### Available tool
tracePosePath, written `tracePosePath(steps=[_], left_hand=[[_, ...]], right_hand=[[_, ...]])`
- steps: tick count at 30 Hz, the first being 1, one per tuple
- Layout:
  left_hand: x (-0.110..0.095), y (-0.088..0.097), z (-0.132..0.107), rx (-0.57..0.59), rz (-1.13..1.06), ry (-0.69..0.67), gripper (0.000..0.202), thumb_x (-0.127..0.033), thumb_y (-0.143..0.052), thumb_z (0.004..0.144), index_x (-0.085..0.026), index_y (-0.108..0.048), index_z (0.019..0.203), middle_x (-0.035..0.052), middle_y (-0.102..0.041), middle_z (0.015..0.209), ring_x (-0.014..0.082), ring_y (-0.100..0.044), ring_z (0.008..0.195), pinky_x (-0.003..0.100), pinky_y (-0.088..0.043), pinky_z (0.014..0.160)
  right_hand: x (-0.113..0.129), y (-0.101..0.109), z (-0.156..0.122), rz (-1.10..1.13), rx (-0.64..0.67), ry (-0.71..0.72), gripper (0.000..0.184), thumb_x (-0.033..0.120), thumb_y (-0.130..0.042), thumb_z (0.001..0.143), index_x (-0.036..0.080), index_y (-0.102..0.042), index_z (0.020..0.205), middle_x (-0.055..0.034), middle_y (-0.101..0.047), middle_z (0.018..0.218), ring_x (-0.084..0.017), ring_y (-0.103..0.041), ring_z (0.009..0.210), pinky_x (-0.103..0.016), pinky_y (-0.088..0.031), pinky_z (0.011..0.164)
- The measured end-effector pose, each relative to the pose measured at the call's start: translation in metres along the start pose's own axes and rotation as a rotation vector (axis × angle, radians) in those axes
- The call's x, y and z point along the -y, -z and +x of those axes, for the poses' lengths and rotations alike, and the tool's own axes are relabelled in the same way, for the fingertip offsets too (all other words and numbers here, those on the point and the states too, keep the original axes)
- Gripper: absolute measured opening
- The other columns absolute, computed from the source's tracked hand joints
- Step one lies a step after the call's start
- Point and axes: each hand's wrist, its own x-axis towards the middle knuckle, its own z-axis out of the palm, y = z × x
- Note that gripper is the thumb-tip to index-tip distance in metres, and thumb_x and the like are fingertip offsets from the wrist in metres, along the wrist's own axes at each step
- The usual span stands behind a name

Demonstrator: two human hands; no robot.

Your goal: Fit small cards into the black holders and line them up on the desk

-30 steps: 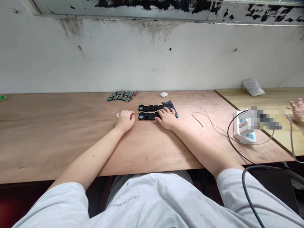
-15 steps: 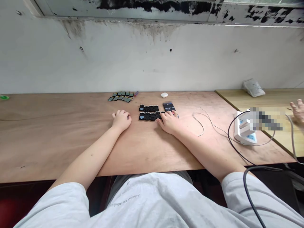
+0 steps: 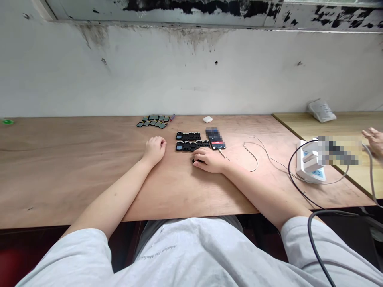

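Observation:
My right hand (image 3: 209,160) is closed on a small black plastic part (image 3: 196,161), mostly hidden under the fingers, just in front of the nearer row. Two rows of similar black plastic parts lie on the table, the back row (image 3: 188,136) shorter than the front row (image 3: 191,146). A light-blue piece shows at the left end of each row. To the left of the rows, my left hand (image 3: 154,149) rests on the table with its fingers curled. Whether anything is inside that hand is hidden.
A phone (image 3: 216,139) with a cable lies right of the rows. Small green-grey modules (image 3: 152,122), a purple-handled tool (image 3: 172,118) and a white case (image 3: 207,119) lie behind. A power strip (image 3: 310,169) with cables stands right, near another person's hand (image 3: 374,141).
My right hand has moved off the phone's lower end, toward me, and is now closed on a small black part. The phone's screen has changed to show a red bar. My left hand has turned slightly.

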Motion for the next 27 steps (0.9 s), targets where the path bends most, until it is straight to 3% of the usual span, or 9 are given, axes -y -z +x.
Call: tracePosePath(steps=[4,9,14,18,23,27], left_hand=[[-0.013,0.001,-0.006,-0.026,-0.223,-0.070,0.019,-0.033,-0.050,0.103,-0.020,-0.064,0.101,0.0080,-0.069,0.097,0.0225,-0.063,0.090,0.037,-0.051,0.087],[-0.044,-0.001,-0.020,0.036,-0.332,-0.317,0.021,-0.030,-0.048,0.106,-0.020,-0.066,0.108,0.0090,-0.069,0.105,0.0219,-0.066,0.101,0.036,-0.054,0.092],[-0.064,-0.009,-0.030,0.127,-0.396,-0.444,0.021,-0.025,-0.047,0.107,-0.021,-0.066,0.114,0.0090,-0.070,0.109,0.0213,-0.067,0.103,0.037,-0.056,0.093],[-0.068,-0.016,-0.031,0.202,-0.358,-0.536,0.022,-0.025,-0.049,0.106,-0.022,-0.070,0.110,0.0091,-0.072,0.106,0.0232,-0.067,0.100,0.040,-0.055,0.092],[-0.068,-0.017,-0.029,0.223,-0.296,-0.614,0.023,-0.028,-0.051,0.106,-0.022,-0.074,0.106,0.0094,-0.074,0.103,0.0248,-0.066,0.098,0.042,-0.053,0.089],[-0.069,-0.017,-0.027,0.220,-0.305,-0.596,0.025,-0.030,-0.050,0.107,-0.022,-0.074,0.103,0.0090,-0.074,0.102,0.0246,-0.065,0.098,0.043,-0.052,0.089]], right_hand=[[0.009,-0.002,0.001,0.029,0.047,0.070,0.029,0.032,-0.061,0.102,0.024,-0.074,0.128,-0.0116,-0.065,0.141,-0.028,-0.060,0.125,-0.046,-0.049,0.108],[0.011,-0.004,0.003,-0.043,0.055,0.030,0.037,0.026,-0.062,0.099,0.025,-0.071,0.135,-0.0124,-0.066,0.131,-0.029,-0.058,0.115,-0.047,-0.050,0.103],[0.003,-0.008,0.004,0.012,0.010,0.002,0.029,0.020,-0.062,0.098,0.020,-0.071,0.125,-0.0124,-0.068,0.122,-0.028,-0.060,0.111,-0.044,-0.050,0.100],[0.001,-0.009,0.005,0.115,-0.029,-0.103,0.017,0.021,-0.070,0.091,0.019,-0.067,0.108,-0.0086,-0.070,0.102,-0.026,-0.062,0.098,-0.038,-0.052,0.086],[0.003,-0.006,0.007,0.135,-0.038,-0.119,0.016,0.021,-0.071,0.091,0.019,-0.065,0.106,-0.0076,-0.069,0.101,-0.024,-0.062,0.096,-0.035,-0.050,0.083],[0.005,-0.005,0.008,0.124,-0.022,-0.121,0.016,0.020,-0.071,0.091,0.020,-0.065,0.105,-0.0071,-0.070,0.101,-0.024,-0.062,0.096,-0.034,-0.049,0.083]])
